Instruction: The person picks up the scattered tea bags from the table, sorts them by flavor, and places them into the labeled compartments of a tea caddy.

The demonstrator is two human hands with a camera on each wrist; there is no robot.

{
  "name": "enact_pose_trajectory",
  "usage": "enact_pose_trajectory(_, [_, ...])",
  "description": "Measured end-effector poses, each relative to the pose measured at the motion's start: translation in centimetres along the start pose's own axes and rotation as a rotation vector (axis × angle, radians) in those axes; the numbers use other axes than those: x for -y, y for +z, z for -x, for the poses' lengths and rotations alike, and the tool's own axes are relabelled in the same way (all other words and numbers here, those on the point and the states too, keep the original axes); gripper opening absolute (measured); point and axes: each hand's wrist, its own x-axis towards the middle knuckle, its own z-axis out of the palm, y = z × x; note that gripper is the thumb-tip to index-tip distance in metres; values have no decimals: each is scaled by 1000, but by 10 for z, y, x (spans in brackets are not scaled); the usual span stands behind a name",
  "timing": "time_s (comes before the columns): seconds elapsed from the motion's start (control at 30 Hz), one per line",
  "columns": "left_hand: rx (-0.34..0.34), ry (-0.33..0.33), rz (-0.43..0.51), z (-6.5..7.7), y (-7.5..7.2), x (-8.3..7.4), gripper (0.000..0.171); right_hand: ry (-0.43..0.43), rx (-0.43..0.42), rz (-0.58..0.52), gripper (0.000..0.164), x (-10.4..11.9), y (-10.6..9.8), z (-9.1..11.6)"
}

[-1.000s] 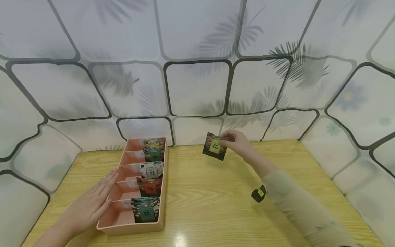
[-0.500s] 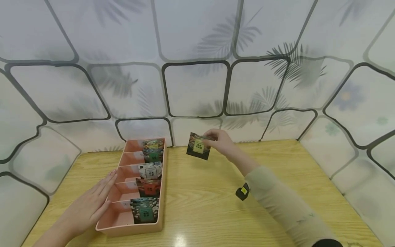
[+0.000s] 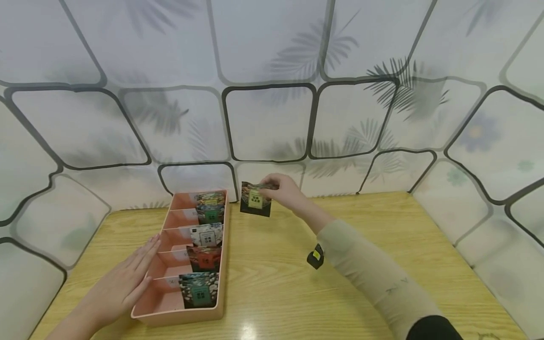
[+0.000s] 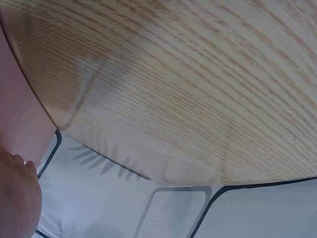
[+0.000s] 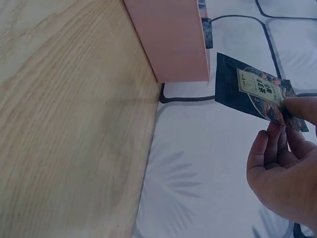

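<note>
My right hand [image 3: 285, 192] pinches a dark sachet [image 3: 256, 200] with a yellow-green label by its top right corner, held up over the back of the table just right of the box. In the right wrist view the thumb lies on one face of the sachet [image 5: 251, 91] and the fingers are behind it. My left hand [image 3: 121, 282] rests with straight fingers along the left wall of the pink divided box [image 3: 221, 302]. Upright sachets stand in its compartments: yellow at the back, then green, white [image 3: 207, 235], red [image 3: 205, 259], and green [image 3: 199, 290] at the front.
A small black piece with a yellow mark [image 3: 316, 257] shows beside my right sleeve [image 3: 365, 264]. The wooden table [image 3: 272, 293] ends at a patterned curtain [image 3: 272, 123] at the back and sides.
My right hand has moved left with the sachet, bringing it close to the box's back right corner. The small black piece has shifted left along with the sleeve. My left hand stays put.
</note>
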Motion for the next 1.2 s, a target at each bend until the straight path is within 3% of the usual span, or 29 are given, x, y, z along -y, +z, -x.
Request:
enact_pose_trajectory(0.43, [9, 1, -12, 1, 1, 2, 80, -27, -8, 36, 24, 20, 27, -29])
enact_pose_trajectory(0.93, [13, -15, 0, 0, -2, -1, 77, -117, -152, 3, 18, 31, 69, -44])
enact_pose_trajectory(1.2, [19, -10, 2, 1, 1, 0, 77, -139, -168, -4, 16, 30, 85, -50])
